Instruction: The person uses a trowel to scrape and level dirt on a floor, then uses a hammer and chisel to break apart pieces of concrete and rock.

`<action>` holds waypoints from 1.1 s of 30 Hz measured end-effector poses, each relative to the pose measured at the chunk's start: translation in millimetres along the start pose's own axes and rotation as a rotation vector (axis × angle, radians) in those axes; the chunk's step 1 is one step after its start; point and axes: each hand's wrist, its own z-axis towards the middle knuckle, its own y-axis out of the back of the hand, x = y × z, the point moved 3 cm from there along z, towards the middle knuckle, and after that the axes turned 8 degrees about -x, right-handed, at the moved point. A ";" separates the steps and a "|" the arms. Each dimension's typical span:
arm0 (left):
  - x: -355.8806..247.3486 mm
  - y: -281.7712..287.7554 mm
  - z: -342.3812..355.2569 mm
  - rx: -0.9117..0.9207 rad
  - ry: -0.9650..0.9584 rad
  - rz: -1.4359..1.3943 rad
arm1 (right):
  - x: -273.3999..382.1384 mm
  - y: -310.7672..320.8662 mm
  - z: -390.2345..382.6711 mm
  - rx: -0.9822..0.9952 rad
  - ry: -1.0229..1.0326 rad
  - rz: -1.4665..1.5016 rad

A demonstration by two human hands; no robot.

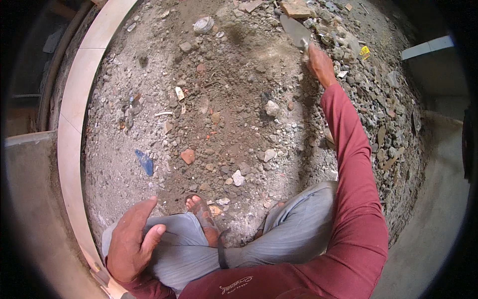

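Stretched far forward, my right hand [321, 66] is closed round the handle of a trowel [296, 32]. The trowel's grey, pointed blade lies against the rubble, just below a broken piece of brick [296, 8]. My left hand [133, 240] is raised above my left knee, holding nothing, its thumb apart from the fingers. Under both hands spreads a bed of loose soil and gravel [224, 114], mixed with stones and broken bits. The handle itself is mostly hidden inside my right hand.
A pale tiled ledge [74, 107] curves along the left side. Rubble [368, 114] is heaped on the right, beside a grey wall [438, 169]. A blue shard [144, 162], a reddish brick fragment [187, 156] and a crumpled clear plastic piece [203, 25] lie on the ground.
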 end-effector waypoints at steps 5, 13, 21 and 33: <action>-9.8 0.3 0.2 0.020 -0.046 -0.024 | 47.4 38.2 -38.0 0.083 0.139 0.070; -19.8 8.7 -10.3 0.087 -0.143 -0.028 | -6.9 68.9 -29.3 0.008 -0.104 -0.350; 0.5 14.4 -15.9 0.037 -0.085 0.002 | -43.7 40.6 -39.9 0.004 -0.210 -0.170; -21.7 -0.2 -6.3 0.080 -0.272 -0.032 | -6.0 101.6 -164.7 0.295 -0.135 0.031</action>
